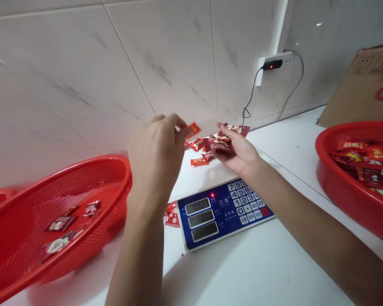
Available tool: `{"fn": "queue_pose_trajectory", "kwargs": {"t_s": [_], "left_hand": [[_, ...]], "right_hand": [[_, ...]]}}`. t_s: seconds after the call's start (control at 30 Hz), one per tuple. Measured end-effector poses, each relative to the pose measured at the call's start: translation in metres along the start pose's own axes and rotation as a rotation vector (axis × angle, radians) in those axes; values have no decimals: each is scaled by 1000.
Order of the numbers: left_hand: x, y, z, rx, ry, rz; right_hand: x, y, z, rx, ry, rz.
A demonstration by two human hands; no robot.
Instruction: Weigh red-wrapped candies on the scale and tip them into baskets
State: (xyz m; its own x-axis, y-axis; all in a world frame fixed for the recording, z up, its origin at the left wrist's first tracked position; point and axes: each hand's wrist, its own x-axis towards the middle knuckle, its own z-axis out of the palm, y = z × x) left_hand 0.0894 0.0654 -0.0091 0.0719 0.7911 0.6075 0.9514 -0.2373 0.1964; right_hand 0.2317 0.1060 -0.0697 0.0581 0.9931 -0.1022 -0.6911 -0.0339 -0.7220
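My left hand (pixel 159 148) is raised over the scale and pinches a small orange-red wrapped candy (pixel 194 129) between thumb and fingers. To its right, my right hand (pixel 238 151) is closed round several dark red wrapped candies (pixel 220 145), their printed wrappers sticking out past the fingers. Under both hands stands a white digital scale (pixel 223 210) with a blue panel, number keys and three small displays. More red and orange wrapped candies (pixel 198 162) lie on its pan, partly hidden by my right hand.
At left a red mesh basket (pixel 123 170) holds several wrapped candies. Another red basket (pixel 325 170) at right is heaped with them. Behind it stands a cardboard box (pixel 354 93). A wall socket (pixel 274 70) carries a plug and thin cables. A red patterned packet (pixel 172 216) lies beside the scale.
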Motion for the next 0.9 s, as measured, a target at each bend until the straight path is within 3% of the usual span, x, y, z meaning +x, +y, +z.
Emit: {"fn": "queue_pose_trajectory", "kwargs": {"t_s": [0.1,0.17,0.27,0.37,0.57,0.77,0.9], "left_hand": [[4,-12,5,-57,-296,12],[5,-15,10,-251,-361,64],[4,-11,17,-426,-358,147],[2,-5,15,-318,-393,200],[-4,-6,-7,-308,-361,101],[-8,-2,-18,-329,-364,93],[-8,0,-20,-327,-334,114]], "right_hand": [[3,-2,-2,3,111,-59],[3,-1,-1,-14,138,-97],[2,2,0,-92,83,-155],[3,4,-1,-175,44,-247],[8,5,-9,-497,-64,-456],[10,6,-10,-404,-13,-352],[13,-5,-11,-380,1,-415]]}}
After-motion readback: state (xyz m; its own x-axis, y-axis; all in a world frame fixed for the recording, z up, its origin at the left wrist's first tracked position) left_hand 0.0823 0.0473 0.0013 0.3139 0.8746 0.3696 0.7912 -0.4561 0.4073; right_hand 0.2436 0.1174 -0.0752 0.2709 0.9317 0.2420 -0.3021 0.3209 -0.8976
